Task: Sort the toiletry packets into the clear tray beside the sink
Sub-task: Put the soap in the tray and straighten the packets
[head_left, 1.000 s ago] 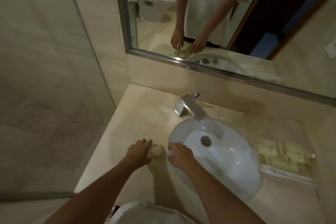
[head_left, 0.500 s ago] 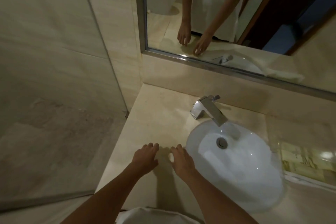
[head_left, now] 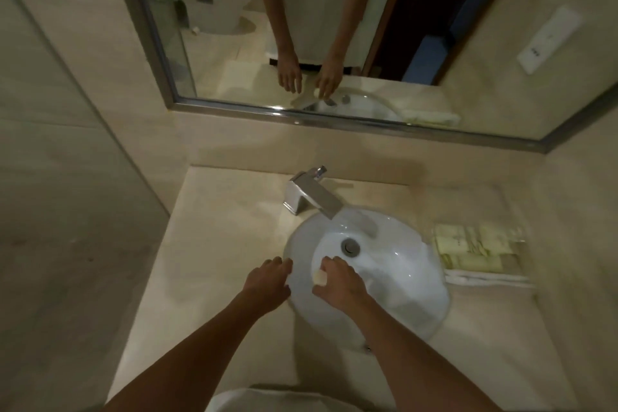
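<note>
My right hand (head_left: 337, 284) hovers over the left part of the white sink (head_left: 411, 294), pinching a small pale packet (head_left: 320, 277) between thumb and fingers. My left hand (head_left: 267, 284) hangs just left of it at the sink's rim, fingers apart and holding nothing. Right of the sink stands the clear tray (head_left: 520, 257), with several pale green packets (head_left: 468, 249) lying in it. A folded white towel (head_left: 488, 279) lies along the tray's near side.
A chrome faucet (head_left: 311, 196) stands behind the sink. The beige counter (head_left: 217, 244) stretches left of the sink to a glass partition (head_left: 67, 177). A mirror (head_left: 334, 27) covers the wall above, showing a toilet and a person's arms.
The small packet lay on the counter between my hands; now my right hand holds it over the sink. Both hands have shifted right.
</note>
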Action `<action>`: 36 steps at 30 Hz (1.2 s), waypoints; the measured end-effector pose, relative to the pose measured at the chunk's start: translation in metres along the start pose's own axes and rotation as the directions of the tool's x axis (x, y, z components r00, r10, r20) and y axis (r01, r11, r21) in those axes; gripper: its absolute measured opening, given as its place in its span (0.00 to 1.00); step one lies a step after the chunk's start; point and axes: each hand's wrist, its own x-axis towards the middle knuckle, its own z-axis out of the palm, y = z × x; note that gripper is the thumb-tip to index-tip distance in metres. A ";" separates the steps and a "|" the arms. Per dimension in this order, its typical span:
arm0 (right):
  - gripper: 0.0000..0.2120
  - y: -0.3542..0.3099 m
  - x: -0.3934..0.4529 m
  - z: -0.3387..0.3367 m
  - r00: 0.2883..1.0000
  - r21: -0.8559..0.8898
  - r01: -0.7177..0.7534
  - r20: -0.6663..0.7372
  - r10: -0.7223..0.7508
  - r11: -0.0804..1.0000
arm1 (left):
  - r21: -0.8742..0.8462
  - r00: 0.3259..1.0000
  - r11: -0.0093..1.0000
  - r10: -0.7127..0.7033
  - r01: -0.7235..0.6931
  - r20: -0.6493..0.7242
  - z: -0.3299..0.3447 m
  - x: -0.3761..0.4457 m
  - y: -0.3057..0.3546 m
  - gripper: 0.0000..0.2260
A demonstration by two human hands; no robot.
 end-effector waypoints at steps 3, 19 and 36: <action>0.25 0.043 -0.013 -0.020 0.997 0.058 -0.068 -0.031 0.070 0.996 | 0.009 0.999 0.999 0.048 -0.048 -0.012 0.003 0.017 0.034 0.16; 0.18 0.291 -0.059 -0.105 0.911 0.198 -0.334 -0.183 0.369 0.922 | 0.120 0.980 0.973 0.193 -0.197 0.037 0.041 0.102 0.265 0.10; 0.17 0.426 -0.031 -0.137 0.820 0.396 -0.372 -0.284 0.497 0.840 | 0.135 0.975 0.967 0.207 -0.217 0.080 0.059 0.163 0.347 0.14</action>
